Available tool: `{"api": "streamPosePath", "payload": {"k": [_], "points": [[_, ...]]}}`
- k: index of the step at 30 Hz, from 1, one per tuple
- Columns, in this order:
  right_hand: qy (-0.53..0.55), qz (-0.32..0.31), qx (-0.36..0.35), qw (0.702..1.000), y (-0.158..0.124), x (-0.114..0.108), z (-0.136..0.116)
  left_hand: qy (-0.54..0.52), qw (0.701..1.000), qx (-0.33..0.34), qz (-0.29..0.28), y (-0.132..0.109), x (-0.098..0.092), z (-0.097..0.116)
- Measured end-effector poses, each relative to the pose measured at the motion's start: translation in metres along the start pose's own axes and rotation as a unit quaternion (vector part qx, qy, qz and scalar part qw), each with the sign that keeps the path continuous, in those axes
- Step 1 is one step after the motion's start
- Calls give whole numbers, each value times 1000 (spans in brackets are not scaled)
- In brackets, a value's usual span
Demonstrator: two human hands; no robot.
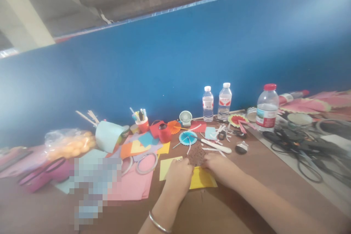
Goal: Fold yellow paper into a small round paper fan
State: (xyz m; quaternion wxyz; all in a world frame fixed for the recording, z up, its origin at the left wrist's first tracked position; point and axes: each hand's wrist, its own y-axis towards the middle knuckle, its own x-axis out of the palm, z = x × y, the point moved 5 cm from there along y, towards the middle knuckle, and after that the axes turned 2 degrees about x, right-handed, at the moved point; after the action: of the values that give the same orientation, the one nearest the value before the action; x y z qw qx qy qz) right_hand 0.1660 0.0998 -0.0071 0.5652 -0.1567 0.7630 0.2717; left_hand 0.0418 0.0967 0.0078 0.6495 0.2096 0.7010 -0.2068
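Observation:
A bright yellow sheet of paper (202,180) lies on the brown table in front of me. My left hand (178,171) is closed at its far left corner, the fingers curled and partly hidden. At the far right corner my right hand (221,166) is closed on the same sheet. Between the hands, just beyond the paper, is a dark brown speckled patch (196,154) whose kind I cannot make out. A pale yellow sheet (165,168) lies partly under my left hand. Beyond them sit a blue pleated paper rosette (188,138) and a white-handled tool (216,145).
Pink paper (134,182) and grey rings (147,163) lie left. Behind stand a cup of pens (142,125), a small fan (185,117) and water bottles (207,104). A red-capped bottle (267,109) and black cables (297,150) are right. A blue partition (164,62) closes the back.

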Motion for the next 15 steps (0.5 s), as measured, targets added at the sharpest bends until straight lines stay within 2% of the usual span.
{"api": "streamPosePath", "payload": {"k": [9, 15], "points": [[-14, 16, 32, 999, 1, 1, 1, -3, 1000, -2, 23, 0, 4, -1], [23, 32, 15, 999, 1, 2, 4, -30, 998, 11, 61, -3, 4, -3]]}}
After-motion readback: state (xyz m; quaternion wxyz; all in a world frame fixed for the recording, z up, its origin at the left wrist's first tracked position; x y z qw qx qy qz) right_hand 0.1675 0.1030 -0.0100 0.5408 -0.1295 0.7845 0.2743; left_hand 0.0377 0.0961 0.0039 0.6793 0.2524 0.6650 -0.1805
